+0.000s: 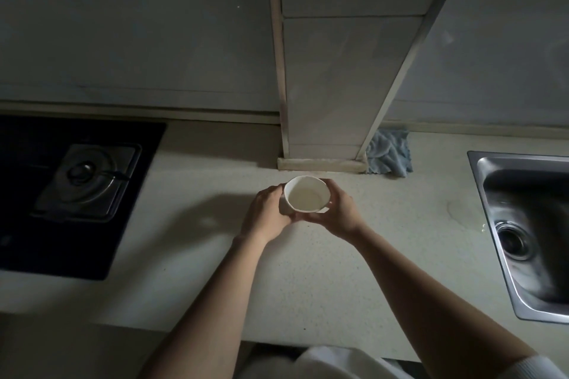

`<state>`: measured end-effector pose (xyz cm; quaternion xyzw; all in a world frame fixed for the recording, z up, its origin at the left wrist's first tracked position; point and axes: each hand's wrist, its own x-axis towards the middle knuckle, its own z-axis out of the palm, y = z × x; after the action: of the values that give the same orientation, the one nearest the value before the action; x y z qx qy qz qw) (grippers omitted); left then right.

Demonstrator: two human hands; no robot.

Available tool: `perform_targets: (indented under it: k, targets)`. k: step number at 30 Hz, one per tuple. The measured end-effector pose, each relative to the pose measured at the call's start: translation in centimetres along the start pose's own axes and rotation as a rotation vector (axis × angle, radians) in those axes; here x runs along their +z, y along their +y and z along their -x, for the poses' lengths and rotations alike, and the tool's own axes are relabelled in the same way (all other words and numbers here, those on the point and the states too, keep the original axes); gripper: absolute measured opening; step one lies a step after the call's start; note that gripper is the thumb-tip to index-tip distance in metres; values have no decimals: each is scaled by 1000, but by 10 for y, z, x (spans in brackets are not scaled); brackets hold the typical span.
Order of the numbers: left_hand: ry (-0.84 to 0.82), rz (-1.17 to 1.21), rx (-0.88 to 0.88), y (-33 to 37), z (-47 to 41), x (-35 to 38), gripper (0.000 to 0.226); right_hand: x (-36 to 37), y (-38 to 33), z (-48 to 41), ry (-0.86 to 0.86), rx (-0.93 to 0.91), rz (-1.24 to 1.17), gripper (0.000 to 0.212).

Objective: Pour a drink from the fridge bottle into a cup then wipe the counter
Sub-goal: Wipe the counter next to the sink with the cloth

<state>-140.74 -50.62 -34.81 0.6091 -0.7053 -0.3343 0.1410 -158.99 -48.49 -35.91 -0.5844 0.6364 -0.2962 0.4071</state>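
A white paper cup (306,194) sits between both my hands over the pale counter (308,271), just in front of the tiled pillar. My left hand (268,214) curls round its left side. My right hand (337,212) wraps its right side and underside. The cup's inside looks pale; I cannot tell if liquid is in it. A crumpled blue-grey cloth (388,152) lies on the counter behind and to the right, against the pillar's base. No bottle is in view.
A black gas hob (77,181) with a burner fills the left of the counter. A steel sink (529,234) is set in at the right, with a wet patch (462,212) beside its rim. The tiled pillar (345,71) stands at the back.
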Motion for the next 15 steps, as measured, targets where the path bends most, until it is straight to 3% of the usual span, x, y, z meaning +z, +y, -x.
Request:
perform_targets:
  k: [5, 15]
  targets:
    - [-32, 173, 33, 17, 3, -5, 72, -23, -8, 6, 51, 1, -67, 81]
    - [-108, 373, 290, 94, 8, 51, 54, -103, 2, 74, 407, 153, -161, 69]
